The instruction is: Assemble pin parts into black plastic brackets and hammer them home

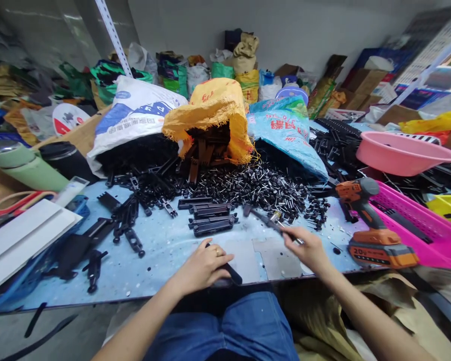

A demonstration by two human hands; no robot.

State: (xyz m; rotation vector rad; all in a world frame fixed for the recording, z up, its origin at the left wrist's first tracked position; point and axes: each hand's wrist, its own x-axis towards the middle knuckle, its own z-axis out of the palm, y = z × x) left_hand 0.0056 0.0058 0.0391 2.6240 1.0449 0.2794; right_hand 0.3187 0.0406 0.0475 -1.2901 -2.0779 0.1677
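Observation:
My left hand (211,263) rests at the front of the table, its fingers bent over a long black plastic part (233,276) with a rounded end. A ring shows on one finger. My right hand (305,246) is closed around the near end of a slim dark hammer-like tool (265,219), which points up and left; its exact kind is unclear. Beyond my left hand lie several black plastic assemblies (213,224) in a stacked row. Behind the tool spreads a heap of black-headed screws (261,188).
An orange cordless drill (379,235) stands right, beside a pink basket (432,233) and pink basin (408,153). White (135,108), yellow (212,103) and blue (281,130) sacks spill black parts. Left are loose black parts (130,215), scissors (22,200) and a green flask (26,168).

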